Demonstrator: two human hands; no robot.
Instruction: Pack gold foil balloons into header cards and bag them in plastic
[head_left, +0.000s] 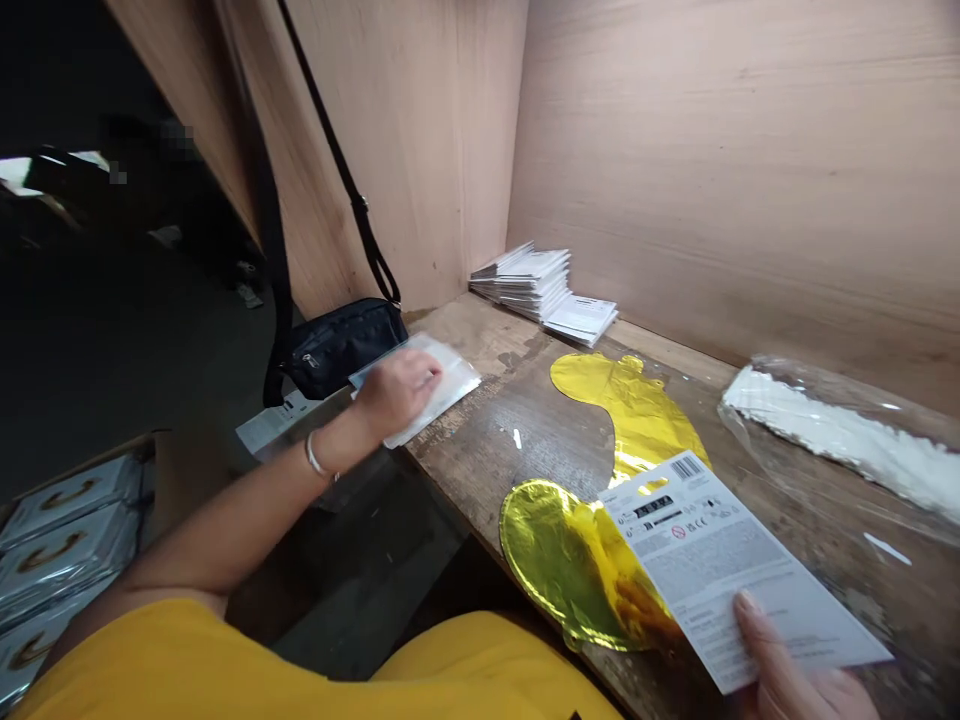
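Observation:
My left hand [401, 390] rests over a pile of clear plastic sleeves [450, 388] at the table's left edge. Its fingers are curled together, and whether a sleeve is pinched between them is hidden. In my right hand [795, 660] is a white printed card [720, 560] with a barcode and a hang hole, the thumb pressing on its lower part. Beneath the card lies a flat gold foil balloon [652, 420], a curved shape with a rounded end [555, 550] near the front edge; the card covers part of it.
White cards are stacked [525, 280] against the back wooden panel [712, 180]. A clear bag of white strips [840, 430] lies at the right. A black shoulder bag [341, 345] hangs at the left side panel. Lower left, a carton [161, 500] holds several packaged items [67, 550].

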